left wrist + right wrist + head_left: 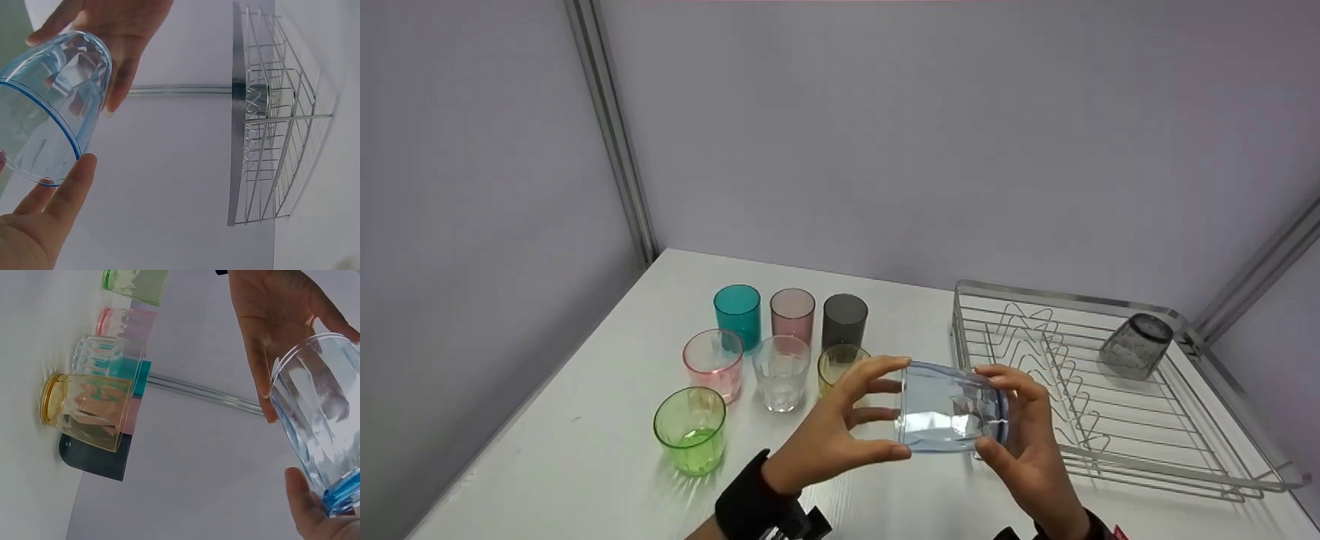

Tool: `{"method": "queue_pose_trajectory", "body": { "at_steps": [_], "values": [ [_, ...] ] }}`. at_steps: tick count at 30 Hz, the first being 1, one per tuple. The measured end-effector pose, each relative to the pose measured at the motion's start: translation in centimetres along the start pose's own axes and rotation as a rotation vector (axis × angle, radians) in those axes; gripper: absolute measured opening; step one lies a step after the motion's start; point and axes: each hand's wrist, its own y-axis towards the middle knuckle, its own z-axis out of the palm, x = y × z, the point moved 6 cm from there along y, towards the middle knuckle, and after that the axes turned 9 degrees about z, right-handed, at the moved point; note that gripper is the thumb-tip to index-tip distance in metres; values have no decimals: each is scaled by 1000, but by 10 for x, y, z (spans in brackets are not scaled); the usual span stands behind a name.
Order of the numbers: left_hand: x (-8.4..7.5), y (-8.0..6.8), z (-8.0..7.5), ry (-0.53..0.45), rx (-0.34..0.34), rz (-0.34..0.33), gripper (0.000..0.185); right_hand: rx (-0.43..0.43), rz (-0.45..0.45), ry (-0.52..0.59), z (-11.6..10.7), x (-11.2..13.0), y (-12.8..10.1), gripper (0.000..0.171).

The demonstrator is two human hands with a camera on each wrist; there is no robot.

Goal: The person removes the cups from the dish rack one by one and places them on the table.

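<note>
A blue cup point(952, 409) is held on its side above the table point(585, 450) between the left hand point(829, 431) and right hand point(1031, 442), fingers curled round each end. A steady two-ended grip is best kept. Seven cups are counted standing; one grey cup point(1136, 345) lies in the single rack point(1185, 472).

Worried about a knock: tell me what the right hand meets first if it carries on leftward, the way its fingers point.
Likely the left hand, gripping the blue cup opposite the right hand.
</note>
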Motion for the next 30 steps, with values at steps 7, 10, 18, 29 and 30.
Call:
{"method": "queue_pose_trajectory", "body": {
  "at_steps": [7, 10, 18, 29, 30],
  "values": [
    [-4, -2, -16, 117, -17, -101, 71, 80, -31, -52, -4, 4, 3, 59],
    [-7, -7, -28, 208, -17, -139, 69, 88, -54, -48, -9, 6, 2, 59],
    [-17, -15, -61, 478, 82, -217, 73, 90, -77, -37, -23, 9, -4, 59],
    [-10, -30, -95, 744, 213, -428, 67, 42, -17, -56, -37, 4, -12, 62],
    [-8, -31, -95, 773, 228, -435, 67, 40, -15, -56, -38, 3, -13, 62]
  ]
}}
